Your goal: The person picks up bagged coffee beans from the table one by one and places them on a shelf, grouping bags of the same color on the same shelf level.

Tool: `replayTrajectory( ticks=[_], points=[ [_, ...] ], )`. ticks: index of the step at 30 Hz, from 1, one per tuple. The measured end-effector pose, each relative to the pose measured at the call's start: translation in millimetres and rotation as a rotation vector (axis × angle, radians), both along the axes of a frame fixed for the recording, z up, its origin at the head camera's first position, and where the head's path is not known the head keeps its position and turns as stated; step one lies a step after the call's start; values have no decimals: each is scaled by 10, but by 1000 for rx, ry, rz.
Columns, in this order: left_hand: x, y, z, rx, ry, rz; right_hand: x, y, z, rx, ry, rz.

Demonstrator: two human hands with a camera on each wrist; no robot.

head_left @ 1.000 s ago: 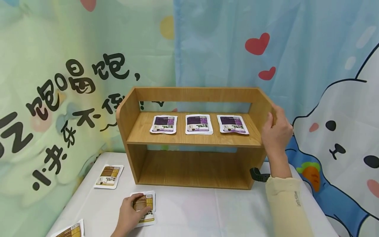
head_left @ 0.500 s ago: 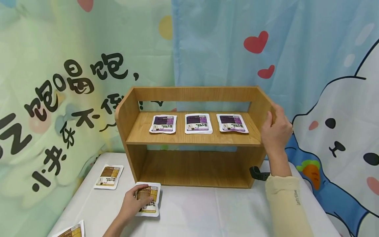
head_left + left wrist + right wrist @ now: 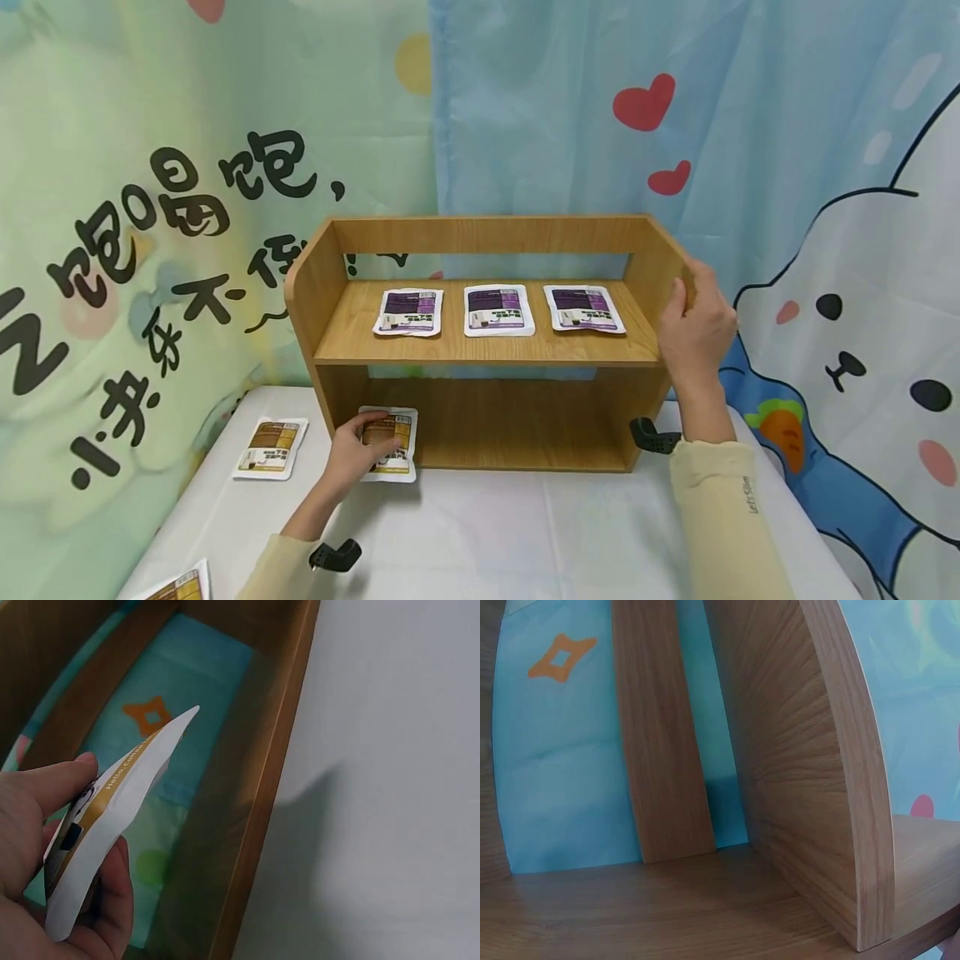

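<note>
My left hand (image 3: 358, 457) grips a white-edged packet with a brown and gold label (image 3: 402, 446) by its sides. In the head view the packet overlaps the front left of the lower shelf level. The left wrist view shows the same packet (image 3: 131, 799) edge-on, thumb on one face and fingers curled behind it, over the shelf's wooden front edge (image 3: 259, 825). My right hand (image 3: 697, 325) holds the right side panel of the two-level wooden shelf (image 3: 487, 364), thumb on its inner face. The right wrist view looks at the shelf's boards and side panel (image 3: 795, 750).
Three purple-labelled packets, left (image 3: 408, 312), middle (image 3: 498, 311) and right (image 3: 583, 308), lie in a row on the upper level. Another brown packet (image 3: 272, 448) lies on the white table (image 3: 525, 542) left of the shelf. One more (image 3: 180, 587) is cut off at the bottom left.
My left hand has lifted the brown packet off the table and carried it forward to the lower level's front left. My right hand keeps its hold on the side panel.
</note>
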State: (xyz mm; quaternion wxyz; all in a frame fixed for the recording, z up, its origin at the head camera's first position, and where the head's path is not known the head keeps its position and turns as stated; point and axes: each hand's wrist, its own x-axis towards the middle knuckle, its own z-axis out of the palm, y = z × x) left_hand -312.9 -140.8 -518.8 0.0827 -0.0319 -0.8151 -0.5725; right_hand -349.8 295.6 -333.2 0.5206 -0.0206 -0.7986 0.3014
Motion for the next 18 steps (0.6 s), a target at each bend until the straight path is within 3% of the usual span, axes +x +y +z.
replayTrajectory(
  ticks=[9,18],
  points=[
    [-300,66,-40,-1,-70,-19,-5,4,22,-2,-2,-1],
    [-527,187,-117,69,-113,-65,43,-3,26,-30,-15,3]
  ],
)
